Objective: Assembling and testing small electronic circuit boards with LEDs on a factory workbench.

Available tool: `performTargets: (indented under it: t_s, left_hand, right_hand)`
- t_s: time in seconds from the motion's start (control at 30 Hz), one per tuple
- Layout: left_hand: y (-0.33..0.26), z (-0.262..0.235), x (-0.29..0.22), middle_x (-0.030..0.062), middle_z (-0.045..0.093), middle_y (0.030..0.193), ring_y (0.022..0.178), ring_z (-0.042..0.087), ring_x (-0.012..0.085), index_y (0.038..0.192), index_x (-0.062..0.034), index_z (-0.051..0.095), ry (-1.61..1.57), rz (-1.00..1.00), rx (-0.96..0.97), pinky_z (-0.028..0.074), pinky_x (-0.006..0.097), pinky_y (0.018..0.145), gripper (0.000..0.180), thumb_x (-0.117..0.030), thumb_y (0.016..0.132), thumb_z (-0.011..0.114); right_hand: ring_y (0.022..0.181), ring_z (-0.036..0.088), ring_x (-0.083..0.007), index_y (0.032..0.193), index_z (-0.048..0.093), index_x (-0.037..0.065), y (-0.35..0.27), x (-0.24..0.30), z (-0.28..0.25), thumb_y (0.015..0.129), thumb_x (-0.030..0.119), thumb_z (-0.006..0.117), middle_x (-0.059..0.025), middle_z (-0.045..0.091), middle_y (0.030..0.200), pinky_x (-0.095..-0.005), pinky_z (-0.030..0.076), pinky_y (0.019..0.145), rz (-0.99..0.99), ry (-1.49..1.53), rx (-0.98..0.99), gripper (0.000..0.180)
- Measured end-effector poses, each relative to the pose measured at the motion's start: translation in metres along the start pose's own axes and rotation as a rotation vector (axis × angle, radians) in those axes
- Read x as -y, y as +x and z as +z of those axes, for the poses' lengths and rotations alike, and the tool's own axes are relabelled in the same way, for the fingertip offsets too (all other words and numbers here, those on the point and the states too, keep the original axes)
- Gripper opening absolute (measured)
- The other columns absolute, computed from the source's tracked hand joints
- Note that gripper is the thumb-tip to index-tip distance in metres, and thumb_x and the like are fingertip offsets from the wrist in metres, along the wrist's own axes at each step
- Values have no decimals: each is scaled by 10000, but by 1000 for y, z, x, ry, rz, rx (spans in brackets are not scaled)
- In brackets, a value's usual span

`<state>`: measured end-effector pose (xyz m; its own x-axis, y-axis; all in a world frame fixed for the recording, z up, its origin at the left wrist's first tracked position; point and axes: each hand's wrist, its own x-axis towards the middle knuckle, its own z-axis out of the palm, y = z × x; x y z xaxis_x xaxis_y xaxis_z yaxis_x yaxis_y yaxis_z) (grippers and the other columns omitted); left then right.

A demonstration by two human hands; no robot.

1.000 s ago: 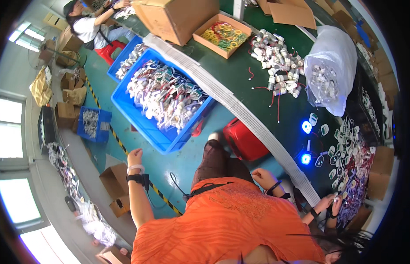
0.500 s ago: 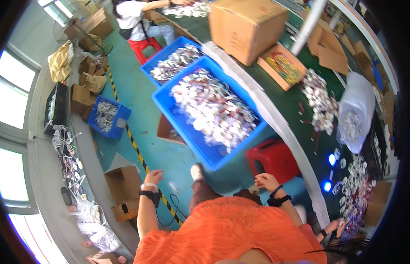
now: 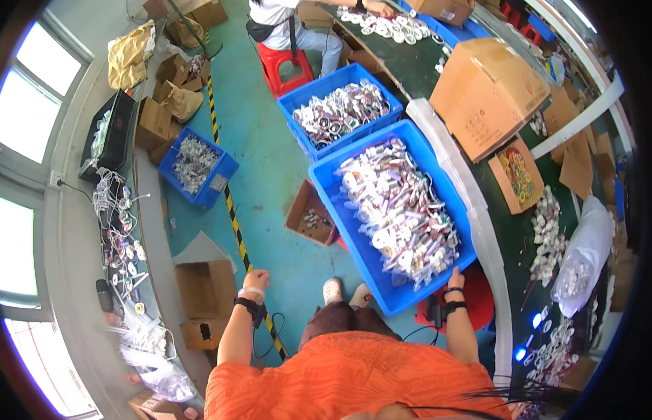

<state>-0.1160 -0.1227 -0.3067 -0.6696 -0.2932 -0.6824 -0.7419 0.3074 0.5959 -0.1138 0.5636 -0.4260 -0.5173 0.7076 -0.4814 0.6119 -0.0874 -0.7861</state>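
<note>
My left hand [image 3: 257, 279] hangs in the air over the floor at the left, nothing in it, its fingers loosely bent. At the right, my right hand [image 3: 455, 278] is by the near right corner of a large blue bin [image 3: 326, 185]; whether it touches the rim I cannot tell. Its fingers point forward and no held thing shows. Small white round parts with wires [image 3: 399, 210] fill the bin in a loose heap. Behind it stands a second blue bin [image 3: 298, 129] with similar parts. A red stool [image 3: 473, 301] is partly hidden beneath the near bin's corner and my right arm.
A green worktable [image 3: 511, 245] runs along the right with a large carton [image 3: 487, 94] on it. A co-worker [image 3: 287, 28] sits on a red stool [image 3: 277, 70] at the far end. Open cartons [image 3: 203, 290] and a small blue crate [image 3: 221, 171] stand on the left.
My view has shifted, so the bins appear farther right. My feet now show side by side. My right hand now appears at the near bin's corner; my left hand stays empty.
</note>
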Motion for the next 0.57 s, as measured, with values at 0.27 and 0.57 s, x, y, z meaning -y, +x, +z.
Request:
performTargets:
  t_s: [0.27,0.57]
  left_hand:
    - [-26,21,-73,102,675,890,723,656,167,1062,12,632,132,121,67,495,295,691,277,-163,854,583]
    - [13,33,-149,91,675,968,763,658,149,1168,-19,592,288,188,226,490,264,646,359,-208,862,605]
  right_hand:
    - [956,556,-450,1028,514,-103,-89,71,62,923,341,487,-302,581,1011,-488,439,823,-178,-363,-378,457]
    - [972,566,-423,1061,500,-94,-85,82,84,919,293,500,-295,586,1024,-483,428,851,-157,-218,-309,412]
